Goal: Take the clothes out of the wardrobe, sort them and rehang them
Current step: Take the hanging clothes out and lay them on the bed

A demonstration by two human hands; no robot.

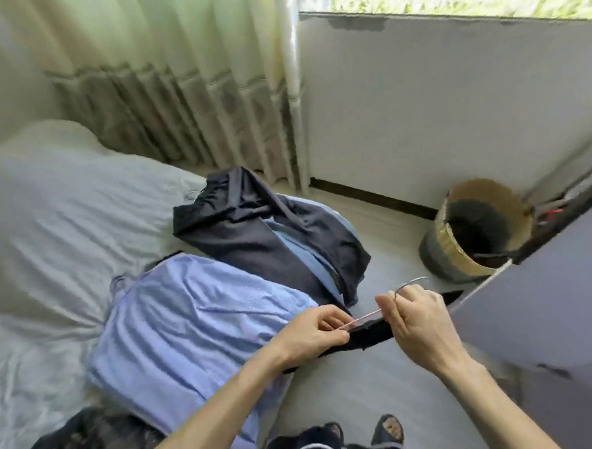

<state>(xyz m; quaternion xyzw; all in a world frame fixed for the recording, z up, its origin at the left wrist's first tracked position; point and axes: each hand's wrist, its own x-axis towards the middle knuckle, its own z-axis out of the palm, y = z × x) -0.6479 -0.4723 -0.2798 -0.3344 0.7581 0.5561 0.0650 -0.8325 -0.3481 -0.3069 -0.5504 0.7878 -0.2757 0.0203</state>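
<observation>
Both hands, left (314,333) and right (419,321), grip a hanger (364,318), dark garment (372,335) half hidden

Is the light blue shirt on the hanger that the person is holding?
No, the light blue shirt lies on the bed; the hanger held by the left hand and right hand carries a dark garment.

left hand (314,333) pinching one arm of the pink hanger (361,318) | right hand (419,321) gripping it by the hook | black garment (370,334) hanging off it | blue striped shirts (190,333) + dark trousers (254,233) heaped on the bed (47,220) | woven basket (476,228) on the floor by the wall
</observation>
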